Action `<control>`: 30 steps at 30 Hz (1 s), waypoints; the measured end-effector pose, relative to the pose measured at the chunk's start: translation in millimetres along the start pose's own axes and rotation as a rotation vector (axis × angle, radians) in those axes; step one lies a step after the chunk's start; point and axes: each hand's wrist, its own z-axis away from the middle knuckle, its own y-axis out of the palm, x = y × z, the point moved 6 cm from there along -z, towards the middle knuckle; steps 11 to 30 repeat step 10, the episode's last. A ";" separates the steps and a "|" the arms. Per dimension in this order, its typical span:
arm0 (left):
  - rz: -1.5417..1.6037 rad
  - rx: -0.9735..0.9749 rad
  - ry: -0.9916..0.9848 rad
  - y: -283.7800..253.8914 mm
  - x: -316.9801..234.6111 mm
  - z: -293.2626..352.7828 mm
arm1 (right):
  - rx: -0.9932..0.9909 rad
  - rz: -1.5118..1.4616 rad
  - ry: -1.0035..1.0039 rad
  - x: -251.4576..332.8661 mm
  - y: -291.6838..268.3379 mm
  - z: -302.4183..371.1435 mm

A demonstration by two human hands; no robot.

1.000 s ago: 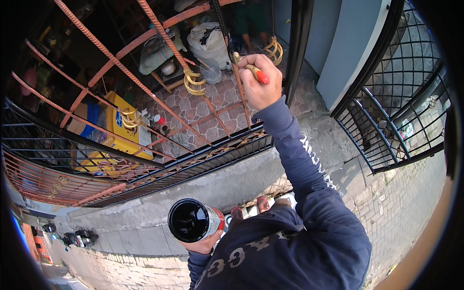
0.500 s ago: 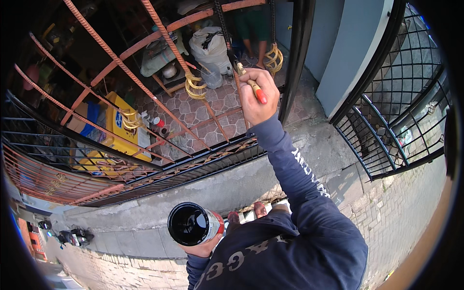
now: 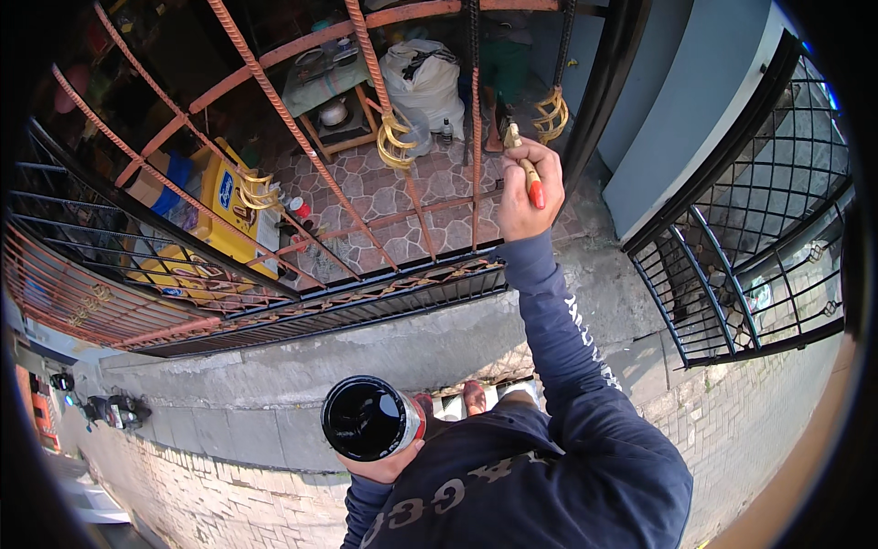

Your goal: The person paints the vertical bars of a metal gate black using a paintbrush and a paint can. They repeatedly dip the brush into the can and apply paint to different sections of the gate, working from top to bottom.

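My right hand (image 3: 529, 209) is closed round a paintbrush (image 3: 528, 172) with a wooden, red-ended handle. Its dark bristles point away from me, between a rust-red ribbed bar (image 3: 476, 169) of the metal grille and a gold curled ornament (image 3: 551, 116) on the bar to the right. That ribbed bar is black along its upper part. Low in front of my body, my left hand (image 3: 380, 468) grips an open paint can (image 3: 413, 425) from below and the side. Glossy black paint (image 3: 361, 416) shows inside it.
Beyond the grille are a yellow box (image 3: 215, 215), a small table (image 3: 334, 137) with a pot, a white sack (image 3: 430, 87) and a person's legs (image 3: 503, 69). A black lattice gate (image 3: 732, 274) stands at right. A concrete ledge (image 3: 302, 352) runs below the grille.
The paintbrush has moved right, away from the ribbed bar it was beside. The view has shifted a little; the left hand still holds the can.
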 end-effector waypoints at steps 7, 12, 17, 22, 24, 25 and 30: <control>-0.047 0.005 -0.021 -1.8 9.4 4.5 | 0.010 0.019 0.035 -9.2 4.3 7.6; -0.065 0.032 -0.012 -4.4 11.8 6.1 | 0.211 0.023 -0.045 -9.6 19.5 8.5; -0.065 0.032 -0.012 -4.4 11.8 6.1 | 0.211 0.023 -0.045 -9.6 19.5 8.5; -0.065 0.032 -0.012 -4.4 11.8 6.1 | 0.211 0.023 -0.045 -9.6 19.5 8.5; -0.065 0.032 -0.012 -4.4 11.8 6.1 | 0.211 0.023 -0.045 -9.6 19.5 8.5; -0.065 0.032 -0.012 -4.4 11.8 6.1 | 0.211 0.023 -0.045 -9.6 19.5 8.5; -0.065 0.032 -0.012 -4.4 11.8 6.1 | 0.211 0.023 -0.045 -9.6 19.5 8.5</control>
